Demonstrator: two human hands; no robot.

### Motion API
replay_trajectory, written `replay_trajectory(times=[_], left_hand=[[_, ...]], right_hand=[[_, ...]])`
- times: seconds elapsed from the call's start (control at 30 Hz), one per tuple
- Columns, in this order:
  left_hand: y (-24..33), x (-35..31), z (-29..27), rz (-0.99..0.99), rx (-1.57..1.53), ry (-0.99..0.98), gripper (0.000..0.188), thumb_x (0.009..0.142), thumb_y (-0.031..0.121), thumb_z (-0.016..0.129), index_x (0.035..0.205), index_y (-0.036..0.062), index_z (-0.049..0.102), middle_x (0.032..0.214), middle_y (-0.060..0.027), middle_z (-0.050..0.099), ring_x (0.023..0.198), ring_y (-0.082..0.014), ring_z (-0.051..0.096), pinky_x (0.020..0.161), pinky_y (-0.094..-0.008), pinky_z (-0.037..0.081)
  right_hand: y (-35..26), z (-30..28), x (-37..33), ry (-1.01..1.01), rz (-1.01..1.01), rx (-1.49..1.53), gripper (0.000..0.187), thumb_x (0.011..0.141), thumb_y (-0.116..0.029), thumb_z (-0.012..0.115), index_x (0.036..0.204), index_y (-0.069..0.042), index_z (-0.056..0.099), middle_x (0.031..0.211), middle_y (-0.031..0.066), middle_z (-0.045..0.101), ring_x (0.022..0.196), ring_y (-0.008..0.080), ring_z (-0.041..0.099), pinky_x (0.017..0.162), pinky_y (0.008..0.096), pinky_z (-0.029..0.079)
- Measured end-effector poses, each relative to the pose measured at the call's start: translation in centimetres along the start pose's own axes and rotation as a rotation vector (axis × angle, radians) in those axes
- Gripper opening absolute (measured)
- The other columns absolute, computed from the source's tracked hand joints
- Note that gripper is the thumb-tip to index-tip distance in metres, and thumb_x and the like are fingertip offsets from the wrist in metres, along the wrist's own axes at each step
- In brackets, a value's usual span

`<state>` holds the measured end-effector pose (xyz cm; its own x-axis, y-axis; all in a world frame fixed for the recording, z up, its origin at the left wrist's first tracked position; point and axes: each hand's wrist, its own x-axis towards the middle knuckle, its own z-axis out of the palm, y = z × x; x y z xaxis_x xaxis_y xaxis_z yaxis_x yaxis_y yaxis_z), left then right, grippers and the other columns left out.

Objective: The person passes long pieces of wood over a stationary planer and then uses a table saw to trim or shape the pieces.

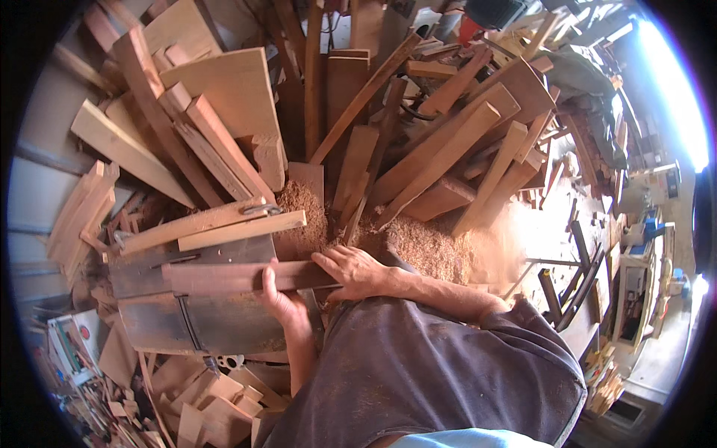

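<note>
A reddish-brown wooden board lies lengthwise across the flat metal bed of a planing machine. My left hand grips its near edge, with a finger or thumb raised against the board's side. At the board's right end, my right hand is wrapped over the top, fingers bent across the wood. Its fingertips and the end of the board are partly hidden. Just beyond, two pale strips of wood rest at the far side of the metal bed.
Wood shavings are heaped beyond my hands and to the right. Many planks lean in a dense stack at the far side. Offcuts pile up below the machine. Black metal bars stand at the right, near a bright light.
</note>
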<state>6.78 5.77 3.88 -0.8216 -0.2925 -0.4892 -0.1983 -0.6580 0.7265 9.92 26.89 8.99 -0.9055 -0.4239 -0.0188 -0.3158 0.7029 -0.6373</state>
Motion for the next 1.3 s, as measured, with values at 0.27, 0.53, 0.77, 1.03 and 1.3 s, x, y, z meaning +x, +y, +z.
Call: replay_trajectory(times=[0.27,0.53,0.77,1.03,1.3], left_hand=[[-6.7,-5.8,22.2,0.112,0.492,-0.758,0.076,0.086,0.020,0.082,0.145,-0.0054,0.040,0.135,-0.0199,0.054,0.125,-0.0245,0.053,0.110,-0.0403,0.041],[-15.6,-6.7,19.4,-0.166,0.705,-0.754,0.056,0.095,0.016,0.074,0.140,-0.0079,0.050,0.127,-0.0116,0.062,0.110,-0.0140,0.060,0.094,-0.0299,0.051],[-13.7,-6.1,10.7,-0.203,0.829,-0.393,0.034,0.091,0.017,0.075,0.115,-0.0002,0.057,0.132,-0.0121,0.058,0.107,-0.0149,0.058,0.087,-0.0330,0.052],[-13.2,-6.4,10.1,-0.271,0.810,-0.294,0.053,0.090,0.014,0.077,0.135,-0.0022,0.054,0.142,-0.0145,0.055,0.107,-0.0168,0.063,0.089,-0.0307,0.053],[-15.2,-1.6,9.6,-0.370,0.865,-0.795,0.051,0.095,0.015,0.073,0.134,-0.0067,0.047,0.121,-0.0097,0.054,0.105,-0.0141,0.054,0.091,-0.0282,0.044]], right_hand=[[10.7,-6.8,-6.2,0.702,0.341,0.264,0.072,0.073,-0.027,0.085,0.130,0.002,0.053,0.111,0.0244,0.064,0.104,0.0388,0.065,0.090,0.0452,0.053],[26.6,-12.6,-8.4,1.198,0.625,0.781,0.055,0.091,-0.032,0.075,0.124,0.005,0.052,0.104,0.0158,0.065,0.097,0.0210,0.061,0.083,0.0376,0.052],[43.5,-21.7,-2.6,1.504,0.908,0.518,0.062,0.083,-0.045,0.080,0.112,0.004,0.057,0.105,0.0236,0.066,0.098,0.0359,0.065,0.088,0.0481,0.051],[38.8,-19.4,-2.3,1.275,0.930,0.164,0.087,0.082,-0.035,0.079,0.147,0.006,0.040,0.139,0.0326,0.050,0.131,0.0472,0.049,0.111,0.0477,0.042],[29.1,8.1,-24.2,0.989,1.262,0.462,0.055,0.087,-0.017,0.074,0.138,-0.001,0.058,0.119,0.0171,0.068,0.103,0.0289,0.068,0.093,0.0393,0.055]])
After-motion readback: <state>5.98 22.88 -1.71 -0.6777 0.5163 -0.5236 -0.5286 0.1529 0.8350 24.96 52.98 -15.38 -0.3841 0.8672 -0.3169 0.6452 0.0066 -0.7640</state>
